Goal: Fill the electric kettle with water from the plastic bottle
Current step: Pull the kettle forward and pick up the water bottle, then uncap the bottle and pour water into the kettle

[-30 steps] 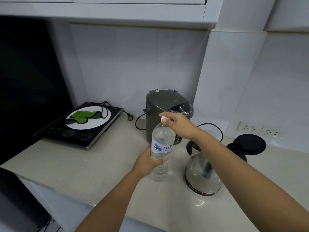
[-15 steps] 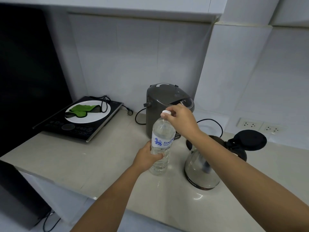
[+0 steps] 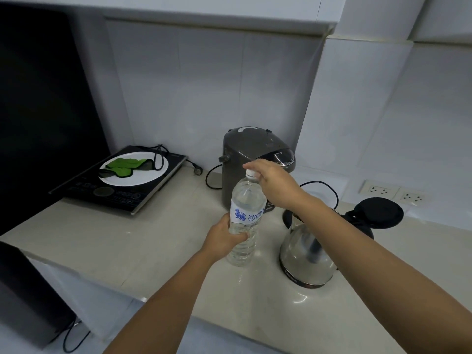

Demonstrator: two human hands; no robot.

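Note:
A clear plastic water bottle [image 3: 245, 200] with a blue-printed label stands upright on the beige counter [image 3: 127, 241]. My left hand [image 3: 224, 237] grips its lower body. My right hand [image 3: 274, 183] pinches the white cap [image 3: 251, 173] at the top. To the right of the bottle sits the steel electric kettle [image 3: 305, 261], its black lid [image 3: 375, 212] flipped open toward the back right. My right forearm crosses over the kettle's mouth and hides part of it.
A dark grey hot-water dispenser [image 3: 251, 159] stands behind the bottle against the wall. At the left, an induction hob [image 3: 122, 192] carries a white plate [image 3: 143, 177] with green leaves. Wall sockets [image 3: 394, 192] are at the right. The counter's front edge runs below my arms.
My right hand's fingers have shifted around the cap, which now shows more. The view has tilted slightly, and the bottle and left hand stay in place.

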